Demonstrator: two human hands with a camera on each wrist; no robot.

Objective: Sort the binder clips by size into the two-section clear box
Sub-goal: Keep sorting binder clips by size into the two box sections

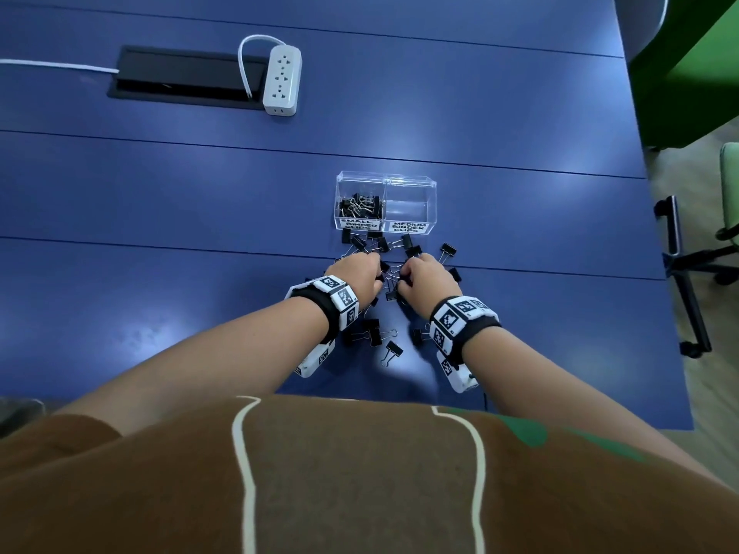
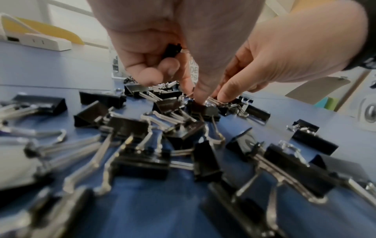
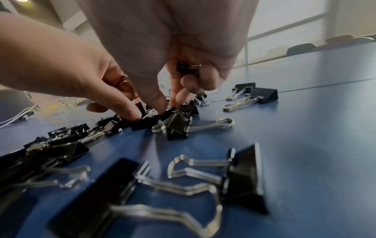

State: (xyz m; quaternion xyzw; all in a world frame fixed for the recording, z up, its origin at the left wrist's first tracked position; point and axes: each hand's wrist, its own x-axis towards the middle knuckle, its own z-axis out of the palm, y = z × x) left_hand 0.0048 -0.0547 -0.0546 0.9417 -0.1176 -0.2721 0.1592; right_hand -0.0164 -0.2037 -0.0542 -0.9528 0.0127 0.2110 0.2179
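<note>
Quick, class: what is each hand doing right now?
Left hand: holds a small binder clip in curled fingers.
Right hand: holds a small clip too.

Colours on the desk

Black binder clips point(image 1: 394, 348) with silver wire handles, scattered over a deep blue table point(image 1: 160, 193). Clear box point(image 1: 386, 203) with white labels in black lettering. White power strip point(image 1: 282, 80) and white cable beside a black hatch point(image 1: 184, 76). Black-and-white checked wrist bands point(image 1: 460, 313). Brown shirt point(image 1: 360, 481) with cream lines and green patches
</note>
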